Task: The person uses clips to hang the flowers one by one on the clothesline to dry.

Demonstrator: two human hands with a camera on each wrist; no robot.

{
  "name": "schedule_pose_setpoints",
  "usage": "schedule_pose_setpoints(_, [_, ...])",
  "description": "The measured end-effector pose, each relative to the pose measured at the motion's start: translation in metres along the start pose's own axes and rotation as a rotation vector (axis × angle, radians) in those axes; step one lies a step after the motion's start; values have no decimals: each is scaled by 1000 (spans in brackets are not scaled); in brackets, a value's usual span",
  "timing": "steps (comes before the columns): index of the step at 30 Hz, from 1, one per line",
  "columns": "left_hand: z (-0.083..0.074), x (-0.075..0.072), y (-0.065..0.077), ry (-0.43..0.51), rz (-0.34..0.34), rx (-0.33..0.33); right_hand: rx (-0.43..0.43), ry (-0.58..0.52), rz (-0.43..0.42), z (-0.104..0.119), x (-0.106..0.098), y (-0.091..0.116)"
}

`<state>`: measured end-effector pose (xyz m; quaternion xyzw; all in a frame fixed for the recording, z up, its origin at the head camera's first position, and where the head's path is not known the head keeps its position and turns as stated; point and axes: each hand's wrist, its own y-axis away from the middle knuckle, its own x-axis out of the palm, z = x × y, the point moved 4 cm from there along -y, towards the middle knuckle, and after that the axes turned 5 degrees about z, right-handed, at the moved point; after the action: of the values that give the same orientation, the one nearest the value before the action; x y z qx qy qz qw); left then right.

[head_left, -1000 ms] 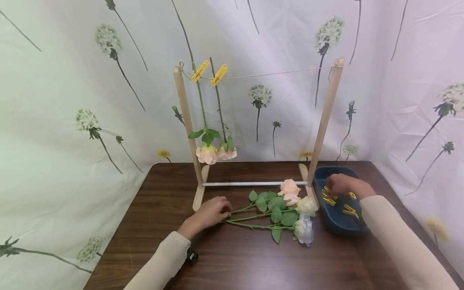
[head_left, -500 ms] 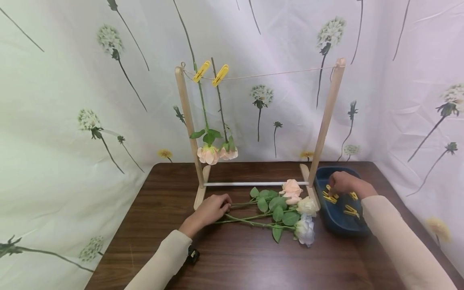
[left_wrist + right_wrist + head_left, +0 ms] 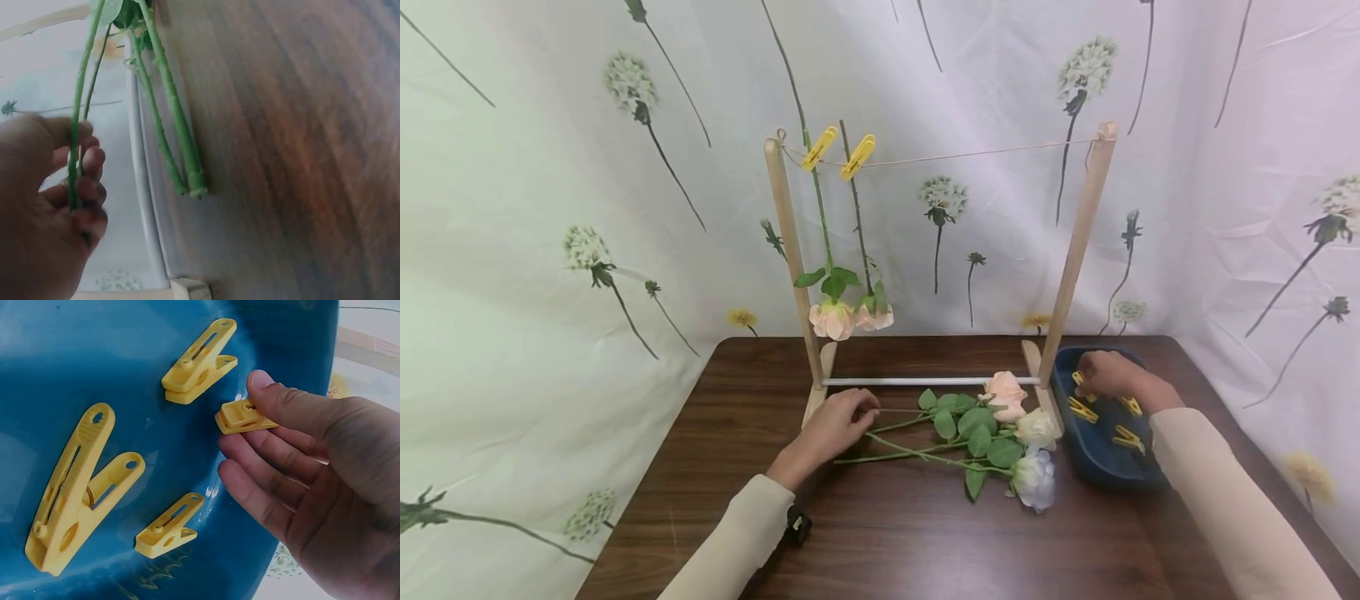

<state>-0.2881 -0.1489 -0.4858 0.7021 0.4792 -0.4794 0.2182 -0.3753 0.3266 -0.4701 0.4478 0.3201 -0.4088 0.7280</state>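
Left hand (image 3: 835,425) pinched a rose stem (image 3: 80,81), its end indistinct; right hand (image 3: 1112,377) pinched a yellow clothespin (image 3: 233,417), partly hidden.

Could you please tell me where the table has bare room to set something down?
The table is bare in front of the lying flowers, between the sleeves, and behind the white rod, between the rack's feet. It is crowded around the blooms and blue basin.

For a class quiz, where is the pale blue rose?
In the head view, the pale blue rose lies right of centre, below the cream rose, left of the rounded blue tub.
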Motion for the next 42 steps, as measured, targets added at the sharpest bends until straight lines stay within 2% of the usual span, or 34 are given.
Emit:
schedule_pose_setpoints(3, [1, -3, 0, 28, 19, 0, -13, 4, -4, -2, -1, -2])
schedule_pose_setpoints(6, [1, -6, 1, -30, 16, 25, -30, 2, -12, -1, -2, -3])
schedule_pose_setpoints(9, [0, -9, 2, -121, -21, 57, -42, 11, -21, 0, -3, -2])
schedule_pose_setpoints(11, [0, -10, 1, -147, -47, 62, -47, 15, -27, 1, -3, -1])
schedule_pose_setpoints(14, [2, -12, 0, -114, -67, 30, -43, 10, -38, 1, -4, 0])
schedule_pose_setpoints(17, [5, -15, -1, 23, -67, -22, -27, -19, -51, -1, -5, 1])
schedule_pose_setpoints(21, [8, -22, 0, 273, -70, -77, -32, -40, -76, -3, -7, 3])
schedule_pose_setpoints(25, [8, -29, 0, 520, -35, -123, -40, -51, -111, -2, -14, 8])
schedule_pose_setpoints(31, [2, -38, -1, 807, 27, -122, -53, -59, -184, 8, -27, 19])
schedule_pose_setpoints(35, [-3, -42, -3, 926, 26, -90, -74, -88, -224, 14, -32, 26])
schedule_pose_setpoints(42, [-15, -43, -15, 1018, -95, -5, -94, -138, -263, 19, -37, 30])
